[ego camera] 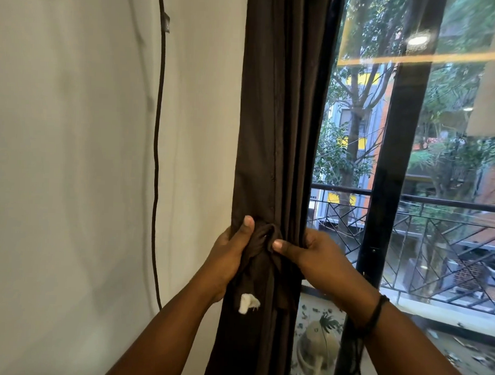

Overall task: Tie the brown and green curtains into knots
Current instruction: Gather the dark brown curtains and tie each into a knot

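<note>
A dark brown curtain [279, 118] hangs gathered in folds between the wall and the window. At about waist height the cloth is bunched into a knot [268, 244]. My left hand [230, 254] grips the curtain's left edge at the knot, thumb up along the fabric. On the other side, my right hand [308, 251] holds the cloth, its thumb pressing into the knot and its fingers curled behind the folds. A small white tag or scrap [248, 302] shows on the curtain below the knot. No green curtain is in view.
A black cable [157, 156] runs down the pale wall [73, 153] to the left. Right of the curtain is a window with a black frame post [396, 164]; beyond it a balcony railing [450, 205], trees and buildings. A leaf-patterned fabric [320, 327] lies low by the window.
</note>
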{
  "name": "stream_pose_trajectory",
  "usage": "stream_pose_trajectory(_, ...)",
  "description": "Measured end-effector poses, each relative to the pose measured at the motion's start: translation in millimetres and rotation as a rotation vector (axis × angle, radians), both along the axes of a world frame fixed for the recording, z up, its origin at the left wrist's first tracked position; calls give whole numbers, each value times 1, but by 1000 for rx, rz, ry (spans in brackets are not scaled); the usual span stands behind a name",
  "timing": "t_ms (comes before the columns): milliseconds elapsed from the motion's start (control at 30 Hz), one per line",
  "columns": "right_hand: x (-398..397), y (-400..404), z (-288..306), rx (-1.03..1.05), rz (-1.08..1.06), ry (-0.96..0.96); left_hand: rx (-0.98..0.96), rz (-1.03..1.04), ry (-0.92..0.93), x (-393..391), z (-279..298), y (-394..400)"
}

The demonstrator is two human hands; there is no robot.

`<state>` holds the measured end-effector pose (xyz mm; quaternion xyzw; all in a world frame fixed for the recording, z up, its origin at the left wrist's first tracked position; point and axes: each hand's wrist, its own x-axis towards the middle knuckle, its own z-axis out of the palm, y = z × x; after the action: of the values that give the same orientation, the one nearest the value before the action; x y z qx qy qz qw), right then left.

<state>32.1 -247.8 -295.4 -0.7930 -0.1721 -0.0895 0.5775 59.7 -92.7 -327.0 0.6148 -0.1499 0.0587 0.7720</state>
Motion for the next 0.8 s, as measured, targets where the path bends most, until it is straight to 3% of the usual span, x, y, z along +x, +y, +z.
stream_pose_trajectory(67, 2, 3, -7, -49, -188, -117, 52, 253, -215, -3, -10, -6)
stream_pose_trajectory(133, 5, 9, -20, 78, -257, -230, 175, 559, -590, -3, -24, -13)
stream_pose_trajectory(200, 2, 15, -36, 124, -307, -418, 285, 669, -786, 4, -41, -17)
stream_pose_trajectory(300, 4, 12, -53, -90, -390, -821, 416, 613, -715, -5, -39, -14)
stream_pose_trajectory(333, 7, 8, -58, -160, -395, -865, 434, 598, -704, -8, -37, -12)
stream_pose_trajectory(433, 11, 3, -56, -154, -352, -710, 477, 523, -612, -12, -30, -13)
stream_pose_trajectory(600, 3, 0, -45, 153, -188, -427, 434, 305, -268, -5, -5, -13)
stream_pose_trajectory(733, 3, -14, -32, -22, -170, -276, 402, -32, -87, -8, 13, 10)
stream_pose_trajectory(800, 0, -23, -24, 17, -102, -207, 402, -194, -76, -11, 19, 20)
